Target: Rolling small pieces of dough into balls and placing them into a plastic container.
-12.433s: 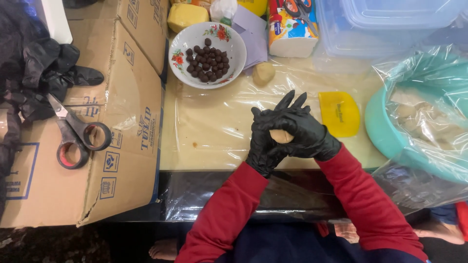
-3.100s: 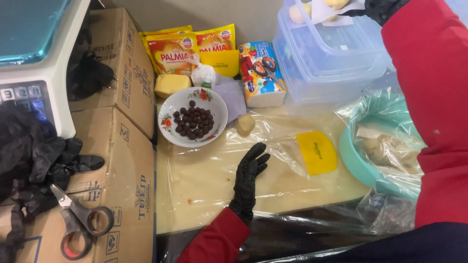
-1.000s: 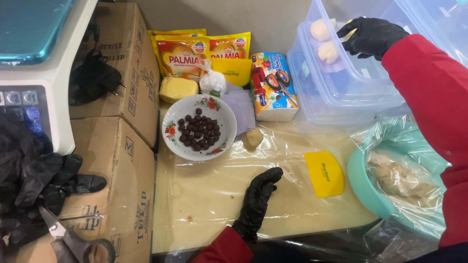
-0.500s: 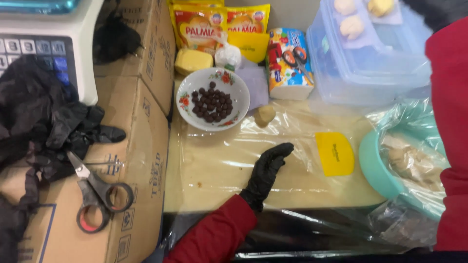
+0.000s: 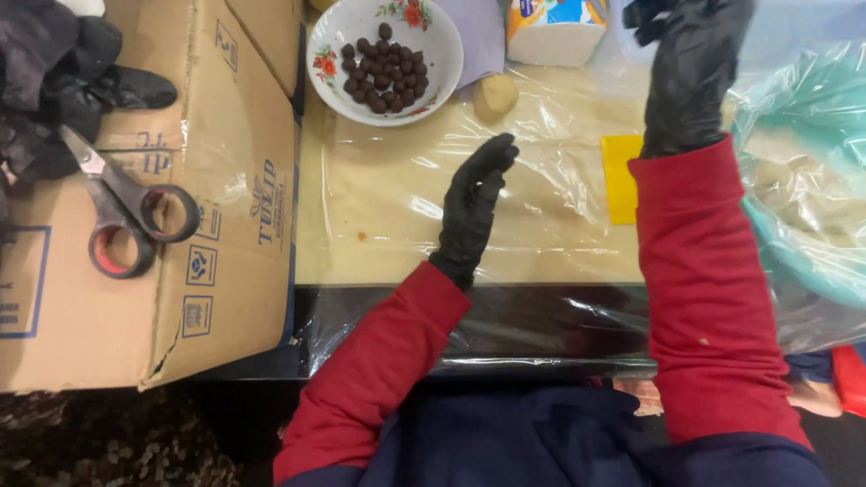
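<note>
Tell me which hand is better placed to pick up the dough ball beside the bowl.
Left. The left hand lies open on the plastic-covered table, its fingers just short of the dough ball. The right hand is raised farther off, over the far right.

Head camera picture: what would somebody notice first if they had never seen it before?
Most likely the two black-gloved hands in red sleeves: the left hand rests open on the plastic-covered table, and the right hand is raised at the top right, holding nothing that shows. Next, the flowered bowl of dark balls at the top, with a dough ball beside it. Then the scissors lying on the cardboard box at the left.
</note>
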